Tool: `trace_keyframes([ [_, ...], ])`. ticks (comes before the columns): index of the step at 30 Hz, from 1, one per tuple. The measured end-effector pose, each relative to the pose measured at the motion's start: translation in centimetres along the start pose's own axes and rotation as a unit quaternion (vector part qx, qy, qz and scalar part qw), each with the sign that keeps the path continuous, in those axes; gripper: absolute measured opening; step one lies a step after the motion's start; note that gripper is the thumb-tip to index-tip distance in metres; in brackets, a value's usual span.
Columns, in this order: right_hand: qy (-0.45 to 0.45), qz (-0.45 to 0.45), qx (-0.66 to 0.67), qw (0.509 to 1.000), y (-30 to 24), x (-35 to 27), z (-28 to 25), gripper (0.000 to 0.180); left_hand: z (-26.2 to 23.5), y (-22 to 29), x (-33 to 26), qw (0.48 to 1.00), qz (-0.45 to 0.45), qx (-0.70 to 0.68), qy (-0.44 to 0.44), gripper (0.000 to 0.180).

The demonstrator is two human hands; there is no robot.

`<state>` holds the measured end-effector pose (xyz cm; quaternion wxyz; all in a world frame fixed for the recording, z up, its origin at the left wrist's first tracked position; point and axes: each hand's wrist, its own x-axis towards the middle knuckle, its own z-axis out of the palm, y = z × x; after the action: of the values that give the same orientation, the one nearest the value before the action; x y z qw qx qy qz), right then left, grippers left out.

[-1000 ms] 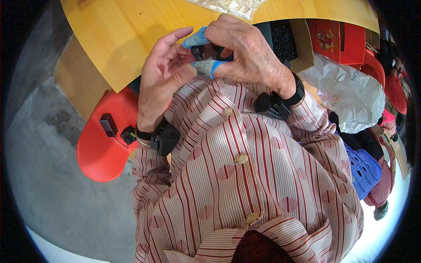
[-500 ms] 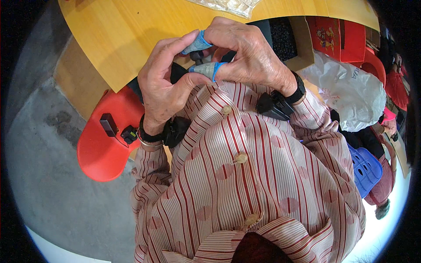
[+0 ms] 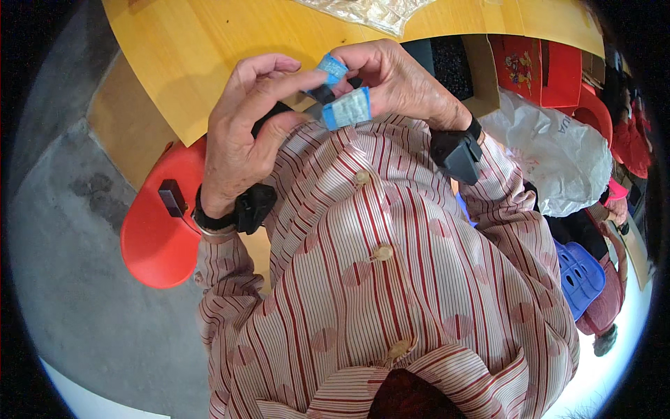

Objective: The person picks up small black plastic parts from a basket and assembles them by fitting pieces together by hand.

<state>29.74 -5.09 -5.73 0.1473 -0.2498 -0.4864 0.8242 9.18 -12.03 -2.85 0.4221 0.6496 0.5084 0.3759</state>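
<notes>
In the head view, the left hand (image 3: pixel 244 136) is sitting farther left than before; whether it is gripping, I cannot tell. The right hand (image 3: pixel 408 84), newly turned, is pinching a dark piece (image 3: pixel 321 94) between blue finger covers (image 3: pixel 347 109).

Our left hand (image 3: pixel 241 133) and right hand (image 3: pixel 412 87) face each other

By the near edge of the table (image 3: pixel 202 59), our left thumb and forefinger stretch toward our right, wrapped in blue. Whether fingertips touch is unclear. Our right forearm (image 3: pixel 499 178) slants inward.

Black box (image 3: pixel 172 198) on a red seat (image 3: pixel 155 244) at left, white bag (image 3: pixel 569 157) right.
</notes>
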Motion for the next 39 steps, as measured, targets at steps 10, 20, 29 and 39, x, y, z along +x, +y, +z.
trace_keyframes([
  [10,-0.068,0.022,0.009,0.997,0.1,0.2,-0.4,0.026,-0.4,1.4,2.0,0.99,0.088,0.097,-0.058,0.026],
  [20,-0.08,0.067,0.145,0.984,0.1,-0.1,-0.6,0.036,0.4,0.5,1.9,0.991,0.107,0.085,0.005,0.019],
  [29,-0.035,0.054,0.217,0.974,0.9,-0.4,-0.5,0.046,1.8,-0.5,1.8,0.989,0.08,0.077,0.095,0.022],
  [39,0.023,0.03,0.228,0.973,0.9,-0.4,0.0,0.046,2.8,-1.0,1.8,0.981,0.07,0.087,0.161,0.016],
])
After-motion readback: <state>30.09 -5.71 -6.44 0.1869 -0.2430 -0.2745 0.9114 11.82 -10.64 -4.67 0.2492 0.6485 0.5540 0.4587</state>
